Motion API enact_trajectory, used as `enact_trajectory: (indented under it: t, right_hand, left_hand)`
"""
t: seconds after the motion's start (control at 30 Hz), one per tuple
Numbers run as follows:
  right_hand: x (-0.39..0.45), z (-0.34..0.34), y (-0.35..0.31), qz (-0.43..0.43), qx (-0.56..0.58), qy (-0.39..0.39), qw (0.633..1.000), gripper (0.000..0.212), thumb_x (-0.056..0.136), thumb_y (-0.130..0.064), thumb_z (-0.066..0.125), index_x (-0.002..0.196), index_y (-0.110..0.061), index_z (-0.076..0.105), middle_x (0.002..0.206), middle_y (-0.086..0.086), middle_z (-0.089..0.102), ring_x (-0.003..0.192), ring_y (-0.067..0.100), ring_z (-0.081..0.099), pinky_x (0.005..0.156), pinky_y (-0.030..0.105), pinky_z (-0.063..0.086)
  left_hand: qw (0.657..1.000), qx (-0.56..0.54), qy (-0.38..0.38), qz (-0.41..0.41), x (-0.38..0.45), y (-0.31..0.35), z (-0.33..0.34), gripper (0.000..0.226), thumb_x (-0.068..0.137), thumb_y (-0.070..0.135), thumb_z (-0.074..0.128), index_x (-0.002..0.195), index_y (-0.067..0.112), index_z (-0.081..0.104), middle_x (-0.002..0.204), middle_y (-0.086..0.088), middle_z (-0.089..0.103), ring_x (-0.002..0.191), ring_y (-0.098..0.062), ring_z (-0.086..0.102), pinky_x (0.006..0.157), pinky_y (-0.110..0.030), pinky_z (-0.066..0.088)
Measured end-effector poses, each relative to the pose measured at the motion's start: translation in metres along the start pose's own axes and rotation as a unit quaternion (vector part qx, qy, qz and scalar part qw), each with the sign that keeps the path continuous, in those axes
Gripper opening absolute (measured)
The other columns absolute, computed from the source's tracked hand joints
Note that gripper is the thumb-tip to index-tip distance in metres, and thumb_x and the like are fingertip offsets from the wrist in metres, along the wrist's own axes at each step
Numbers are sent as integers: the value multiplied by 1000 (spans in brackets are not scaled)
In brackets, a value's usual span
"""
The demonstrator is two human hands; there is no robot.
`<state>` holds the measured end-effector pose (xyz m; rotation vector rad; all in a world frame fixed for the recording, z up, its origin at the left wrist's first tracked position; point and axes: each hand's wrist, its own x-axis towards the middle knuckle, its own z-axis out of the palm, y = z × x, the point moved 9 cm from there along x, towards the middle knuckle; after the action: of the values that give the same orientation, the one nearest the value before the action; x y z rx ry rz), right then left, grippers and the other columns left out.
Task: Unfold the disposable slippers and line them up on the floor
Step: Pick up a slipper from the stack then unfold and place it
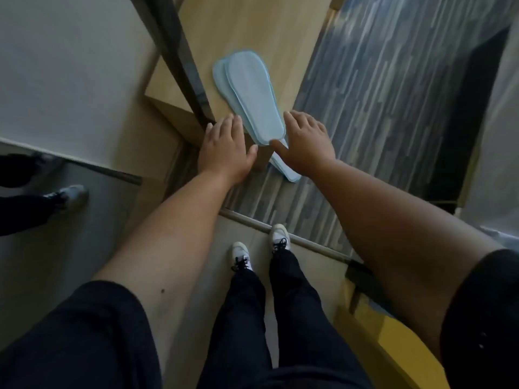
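A pale tiled floor (174, 248) gives way, past a metal threshold strip (280, 228), to grey streaked flooring (365, 108) where a low wooden worktop (247, 26) juts out from a white wall (70, 66).

Nearest to me, the person stands with both white sneakers (241, 255) just short of the strip, leaning forward with both bare arms stretched out. The left hand (224, 147) is spread flat, palm down, fingers together, at the near corner of the worktop, just beside the stack's near end. The right hand (306, 141) is also open and loose, its thumb touching the heel end of the top slipper; neither hand has closed on anything yet. I judge they are bracketing the stack to gather it up.

Between the hands lie the light blue disposable slippers (250, 91), flat and stacked sole over sole, running lengthwise along the worktop with their near ends overhanging its edge. Another blue piece (286, 171) pokes out lower down under the right hand; whether it lies on the floor I cannot tell. None looks unfolded, so the task seems barely begun.

A dark slanted post (179, 57) crosses close beside the stack on the left, crowding that hand. Far left, another person's shoe (70, 195) stands well apart.
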<state>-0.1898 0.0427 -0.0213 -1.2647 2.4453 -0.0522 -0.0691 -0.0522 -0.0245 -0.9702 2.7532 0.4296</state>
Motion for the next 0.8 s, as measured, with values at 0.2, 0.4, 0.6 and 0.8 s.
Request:
enact_trajectory:
  t: [0.2, 0.4, 0.6, 0.8]
  right_hand:
    - [76, 31, 11, -10, 25, -23, 999, 73, 95, -56, 42, 151, -14, 24, 153, 10, 37, 138, 32, 36, 112, 48, 30]
    - [129, 50, 24, 31, 87, -27, 995, 62, 96, -51, 43, 144, -11, 36, 142, 13, 46, 129, 31, 45, 104, 43, 40]
    - [152, 62, 42, 152, 204, -50, 966, 55, 99, -43, 45, 140, -7, 39, 137, 11, 50, 117, 26, 54, 83, 35, 44]
    - [163, 72, 46, 173, 262, -73, 947, 43, 99, -36, 48, 130, -6, 51, 123, 10, 60, 109, 24, 60, 86, 34, 49]
  left_hand:
    - [996, -65, -4, -55, 64, -10, 33, 70, 97, 46, 40, 150, 5, 18, 157, -16, 27, 145, -31, 26, 118, -44, 23]
    - [982, -138, -15, -125, 114, -23, 56, 56, 96, 38, 46, 141, 8, 33, 136, -14, 52, 122, -31, 50, 90, -42, 44]
    - [917, -287, -3, -277, 135, -45, 70, 32, 98, 33, 46, 116, 9, 57, 115, -6, 65, 92, -16, 55, 70, -27, 38]
    - [885, -331, -21, -327, 150, -59, 94, 33, 92, 28, 51, 109, 3, 65, 109, -14, 70, 100, -30, 66, 70, -30, 44]
